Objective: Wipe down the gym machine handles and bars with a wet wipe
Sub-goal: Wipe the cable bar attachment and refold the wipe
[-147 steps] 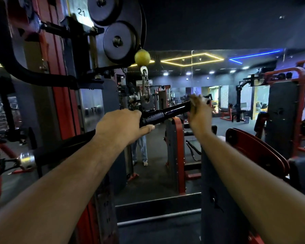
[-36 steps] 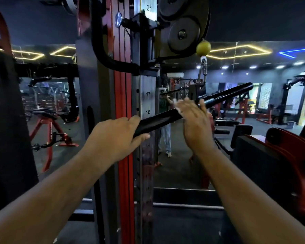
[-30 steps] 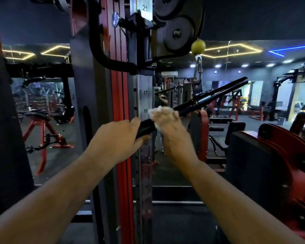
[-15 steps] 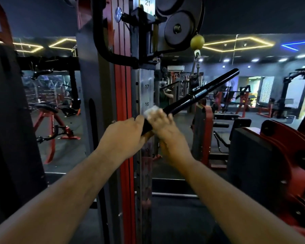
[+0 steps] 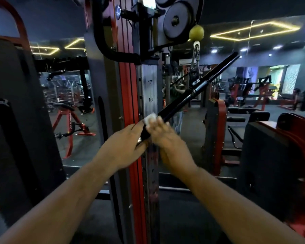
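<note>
A long black cable bar (image 5: 199,87) hangs from a carabiner under a yellow ball (image 5: 196,32) and slants up to the right. My left hand (image 5: 125,147) grips the bar's lower left end. Right beside it, my right hand (image 5: 163,136) is wrapped round the bar with a white wet wipe (image 5: 150,118) pressed between fingers and bar. The two hands touch. The bar's lower tip is hidden inside my left hand.
The red and grey upright (image 5: 144,106) of the cable machine, numbered 16 and 17, stands straight behind my hands. Pulley wheels (image 5: 176,20) sit above. A red and black padded machine (image 5: 278,155) stands at right. A mirror ahead reflects more gym machines.
My right hand slid with the wipe down the bar from its middle to the lower end, meeting my left hand. The bar's far end has tilted up more steeply.
</note>
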`<state>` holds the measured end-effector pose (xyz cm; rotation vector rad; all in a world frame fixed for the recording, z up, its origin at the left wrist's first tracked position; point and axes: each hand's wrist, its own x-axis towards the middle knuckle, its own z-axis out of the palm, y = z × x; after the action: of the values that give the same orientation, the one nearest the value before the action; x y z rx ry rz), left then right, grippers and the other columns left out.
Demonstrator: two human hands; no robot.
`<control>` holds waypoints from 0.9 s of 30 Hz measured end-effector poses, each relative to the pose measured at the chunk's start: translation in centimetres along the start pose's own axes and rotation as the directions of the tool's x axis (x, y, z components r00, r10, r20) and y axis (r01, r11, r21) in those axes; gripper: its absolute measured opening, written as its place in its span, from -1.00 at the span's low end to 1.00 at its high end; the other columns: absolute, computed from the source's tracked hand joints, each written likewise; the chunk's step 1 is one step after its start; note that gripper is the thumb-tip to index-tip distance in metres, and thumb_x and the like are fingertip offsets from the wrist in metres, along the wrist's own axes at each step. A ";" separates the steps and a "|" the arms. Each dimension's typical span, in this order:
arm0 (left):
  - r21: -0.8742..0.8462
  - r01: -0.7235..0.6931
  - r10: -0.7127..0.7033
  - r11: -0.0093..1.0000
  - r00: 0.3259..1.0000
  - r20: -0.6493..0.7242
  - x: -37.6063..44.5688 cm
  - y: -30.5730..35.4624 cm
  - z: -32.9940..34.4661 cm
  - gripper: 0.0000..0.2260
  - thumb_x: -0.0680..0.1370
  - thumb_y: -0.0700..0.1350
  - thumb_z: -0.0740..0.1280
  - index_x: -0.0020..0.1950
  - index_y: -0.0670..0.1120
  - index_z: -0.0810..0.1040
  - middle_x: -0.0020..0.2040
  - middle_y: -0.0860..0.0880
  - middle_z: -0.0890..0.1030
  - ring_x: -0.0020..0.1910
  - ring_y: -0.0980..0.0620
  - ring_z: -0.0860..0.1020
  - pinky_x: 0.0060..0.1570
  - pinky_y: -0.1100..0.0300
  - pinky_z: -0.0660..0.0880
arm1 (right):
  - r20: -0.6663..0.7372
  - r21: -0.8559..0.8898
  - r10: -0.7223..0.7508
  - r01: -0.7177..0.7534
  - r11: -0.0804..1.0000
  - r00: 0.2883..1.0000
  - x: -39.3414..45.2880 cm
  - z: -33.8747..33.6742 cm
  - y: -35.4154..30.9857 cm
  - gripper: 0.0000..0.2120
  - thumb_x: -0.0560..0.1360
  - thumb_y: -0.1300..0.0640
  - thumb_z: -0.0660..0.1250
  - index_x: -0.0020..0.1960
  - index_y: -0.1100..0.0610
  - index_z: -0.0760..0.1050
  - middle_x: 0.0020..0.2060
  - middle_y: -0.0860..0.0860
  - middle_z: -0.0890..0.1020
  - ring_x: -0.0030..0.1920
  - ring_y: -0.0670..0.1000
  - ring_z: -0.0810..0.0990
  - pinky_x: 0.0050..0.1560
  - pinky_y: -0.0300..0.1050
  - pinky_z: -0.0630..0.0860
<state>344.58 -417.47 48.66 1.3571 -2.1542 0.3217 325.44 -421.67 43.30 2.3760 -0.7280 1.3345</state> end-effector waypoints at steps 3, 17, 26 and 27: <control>0.042 0.026 -0.028 0.999 0.999 0.046 -0.6 -0.3 -0.2 -0.35 0.66 0.02 0.27 0.68 0.03 0.04 0.47 -0.06 0.45 0.29 -0.10 0.56 0.21 -0.02 0.55 | 0.151 0.180 -0.010 -0.017 0.983 0.988 -1.1 -1.5 -1.0 -0.49 0.61 0.42 0.23 0.52 0.17 0.33 0.51 0.11 0.40 0.56 0.09 0.30 0.56 0.03 0.25; -0.019 -0.029 0.029 0.999 0.999 -0.013 -1.3 -0.3 -0.3 -0.27 0.69 0.02 0.26 0.68 -0.04 -0.16 0.43 -0.17 0.50 0.16 -0.10 0.63 0.12 0.01 0.58 | -0.028 0.006 0.254 -0.254 0.967 0.967 2.7 -0.5 -4.3 -0.59 0.67 0.27 0.14 0.49 0.10 0.41 0.51 -0.03 0.37 0.56 -0.19 0.18 0.58 -0.04 0.17; -0.030 -0.017 0.015 0.999 0.998 -0.056 -2.1 -0.4 -0.5 -0.41 0.71 0.09 0.17 0.66 -0.05 0.03 0.36 -0.12 0.50 0.08 -0.07 0.63 0.04 -0.02 0.62 | -0.352 0.041 0.487 -0.506 0.861 0.800 5.7 -6.3 -0.9 -0.62 0.64 0.32 0.22 0.41 0.08 0.50 0.20 -0.01 0.61 -0.02 -0.39 0.53 -0.02 -0.39 0.54; -0.024 -0.032 0.030 0.999 0.998 -0.063 -2.2 -0.2 -0.6 -0.45 0.72 0.11 0.14 0.64 -0.06 0.09 0.36 -0.12 0.50 0.10 -0.07 0.62 0.04 -0.01 0.62 | -0.313 -0.042 0.478 -0.515 0.856 0.821 6.7 -6.6 0.3 -0.61 0.64 0.33 0.21 0.42 0.07 0.49 0.32 0.00 0.57 0.21 -0.31 0.52 0.26 -0.24 0.53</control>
<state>345.62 -415.65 47.88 1.2848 -2.1229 0.3440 323.56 -420.43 52.47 1.8897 -1.3587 1.7319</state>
